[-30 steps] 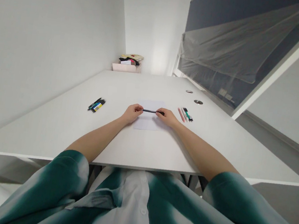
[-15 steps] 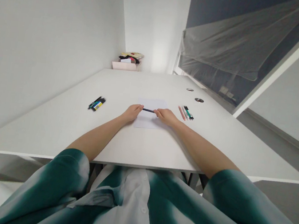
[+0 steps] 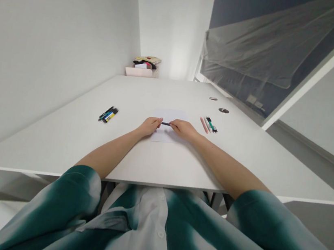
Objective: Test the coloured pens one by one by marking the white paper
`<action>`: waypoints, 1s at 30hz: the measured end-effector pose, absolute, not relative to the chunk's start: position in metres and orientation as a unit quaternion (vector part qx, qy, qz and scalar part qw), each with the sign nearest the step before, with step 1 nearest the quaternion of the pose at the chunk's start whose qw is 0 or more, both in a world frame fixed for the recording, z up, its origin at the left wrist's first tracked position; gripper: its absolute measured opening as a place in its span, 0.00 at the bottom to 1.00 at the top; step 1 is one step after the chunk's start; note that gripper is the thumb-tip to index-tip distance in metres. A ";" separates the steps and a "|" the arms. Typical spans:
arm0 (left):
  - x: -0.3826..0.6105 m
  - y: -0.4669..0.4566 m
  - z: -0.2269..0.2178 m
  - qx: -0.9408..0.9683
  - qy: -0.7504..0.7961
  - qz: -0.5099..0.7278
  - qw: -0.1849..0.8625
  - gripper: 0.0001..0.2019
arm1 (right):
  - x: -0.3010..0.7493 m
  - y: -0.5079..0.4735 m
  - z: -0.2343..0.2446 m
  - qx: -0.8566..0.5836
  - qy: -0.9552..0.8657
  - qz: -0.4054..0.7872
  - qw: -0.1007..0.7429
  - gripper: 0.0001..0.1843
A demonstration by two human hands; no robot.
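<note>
A dark pen (image 3: 165, 123) is held level between my two hands, over a sheet of white paper (image 3: 163, 137). My left hand (image 3: 150, 126) grips one end of it, fingers closed. Around the other end, the fingers of my right hand (image 3: 183, 129) are closed too. Only the short middle stretch of the pen shows; both ends are hidden by my fingers. The paper lies flat on the white table (image 3: 162, 163), partly covered by the hands.
Several pens and markers (image 3: 108, 114) lie bunched to the left. On the right sit a few more pens (image 3: 211, 124) and a pinkish stick (image 3: 204, 125). Two round metal-rimmed fittings (image 3: 223, 110) are set in the table. A piled-up box (image 3: 139, 72) stands at the far end.
My hands have come closer together along the pen, so less of its middle shows. Both still hold it over the paper.
</note>
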State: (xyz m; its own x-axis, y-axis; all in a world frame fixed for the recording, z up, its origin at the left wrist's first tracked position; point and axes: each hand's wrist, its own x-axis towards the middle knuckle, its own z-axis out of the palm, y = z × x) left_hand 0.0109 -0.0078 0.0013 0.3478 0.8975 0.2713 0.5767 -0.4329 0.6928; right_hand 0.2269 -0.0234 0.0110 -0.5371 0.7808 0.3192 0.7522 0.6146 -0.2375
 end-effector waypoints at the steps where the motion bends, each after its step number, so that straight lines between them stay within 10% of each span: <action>1: 0.011 -0.008 0.001 0.782 0.468 0.330 0.247 0.24 | 0.227 -0.023 0.011 -0.438 -0.876 0.031 0.200 0.19; 30: 0.014 -0.019 0.007 0.838 0.445 0.293 0.113 0.11 | 0.230 -0.025 0.011 -0.503 -0.844 0.031 0.184 0.13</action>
State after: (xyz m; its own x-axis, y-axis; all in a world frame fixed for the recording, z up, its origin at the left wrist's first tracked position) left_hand 0.0135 -0.0189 0.0070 0.4313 0.8131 0.3909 0.6806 -0.5777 0.4506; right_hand 0.2298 -0.0246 0.0111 -0.4270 0.8598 0.2800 0.8371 0.4930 -0.2373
